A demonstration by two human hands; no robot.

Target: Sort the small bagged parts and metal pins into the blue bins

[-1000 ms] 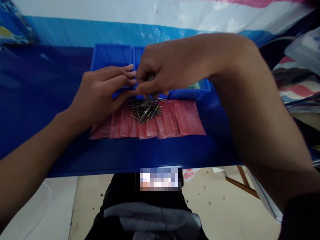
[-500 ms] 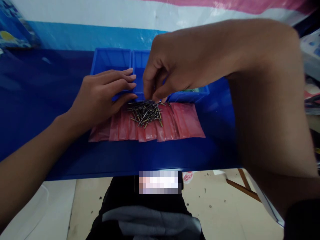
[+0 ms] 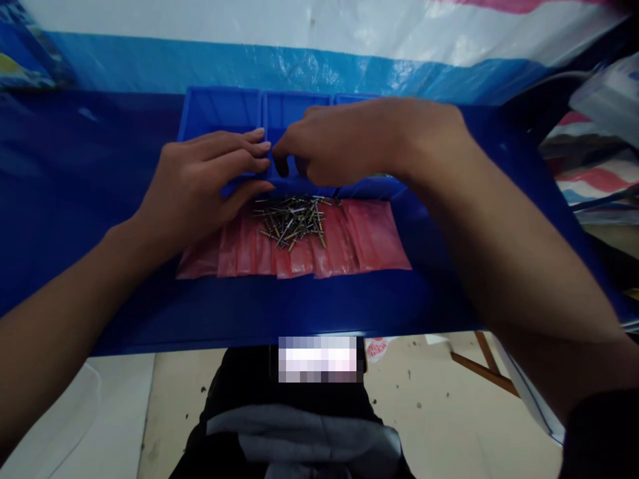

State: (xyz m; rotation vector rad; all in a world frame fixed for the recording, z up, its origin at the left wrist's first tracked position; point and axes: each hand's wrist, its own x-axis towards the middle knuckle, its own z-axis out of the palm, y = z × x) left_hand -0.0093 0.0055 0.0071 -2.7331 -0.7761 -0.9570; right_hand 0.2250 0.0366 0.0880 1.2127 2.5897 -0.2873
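Observation:
Several flat pink plastic bags (image 3: pixel 374 236) lie overlapping in a row on the blue table (image 3: pixel 239 309). A pile of thin metal rivets (image 3: pixel 294 223) rests on top of them. Behind the bags stand blue bins (image 3: pixel 222 110) side by side. My left hand (image 3: pixel 214 169) lies over the left bin's front part, fingers extended to the divider and thumb near the pile, holding nothing visible. My right hand (image 3: pixel 329 146) reaches over the middle bin with its fingers curled down and parted; nothing shows between them.
A striped plastic sheet (image 3: pixel 249 60) hangs behind the table. A phone with a blurred screen (image 3: pixel 319 359) rests on the lap below the table's front edge. Wooden legs (image 3: pixel 484 369) stand on the floor at lower right.
My right hand has risen off the rivet pile and moved back over the middle bin, its fingertips now apart. The right forearm is lower. My left hand stays almost in place.

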